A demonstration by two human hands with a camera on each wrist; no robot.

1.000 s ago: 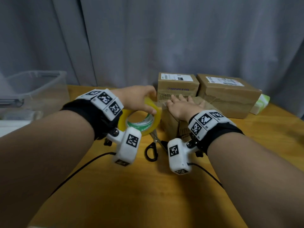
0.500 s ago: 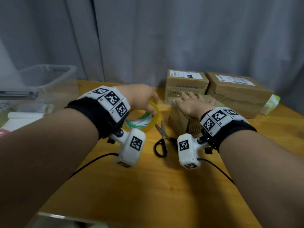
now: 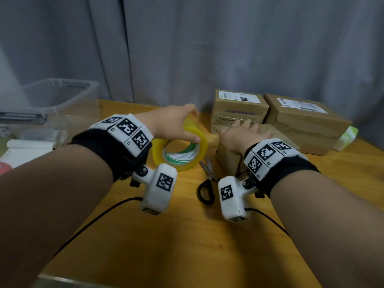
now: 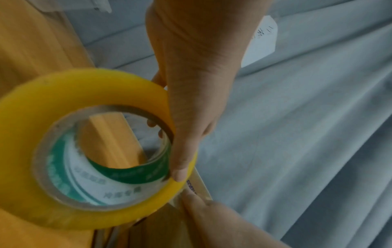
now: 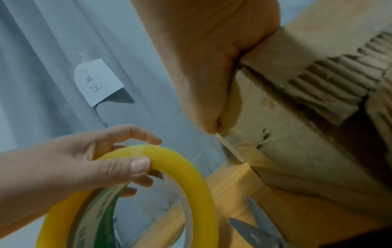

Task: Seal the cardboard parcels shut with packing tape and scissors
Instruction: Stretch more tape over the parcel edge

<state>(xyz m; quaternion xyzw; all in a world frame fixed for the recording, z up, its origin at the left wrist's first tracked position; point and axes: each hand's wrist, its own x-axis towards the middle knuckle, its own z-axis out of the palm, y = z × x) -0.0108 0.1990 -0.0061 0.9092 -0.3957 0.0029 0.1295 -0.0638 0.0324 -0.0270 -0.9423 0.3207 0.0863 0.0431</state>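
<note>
My left hand (image 3: 176, 125) grips a yellow roll of packing tape (image 3: 180, 150) by its rim, thumb on the near face and fingers through the core (image 4: 152, 124). A short strip of tape (image 3: 213, 140) runs from the roll to the small near cardboard box (image 3: 228, 161). My right hand (image 3: 243, 132) lies flat on that box's top, fingers straight, with the thumb (image 5: 207, 117) pressing the tape end at the box's left edge. Black-handled scissors (image 3: 207, 179) lie on the wooden table (image 3: 187, 235) between my wrists, blades apart (image 5: 254, 231).
Two more labelled cardboard boxes (image 3: 239, 113) (image 3: 305, 125) stand behind the near one, against the grey curtain. A green packet (image 3: 347, 138) lies at the far right. A clear plastic bin (image 3: 62, 104) and papers (image 3: 27, 150) occupy the left side.
My left hand has drawn the tape roll leftwards away from the near box, so a strip now stretches between them. My right hand has stayed flat on the box.
</note>
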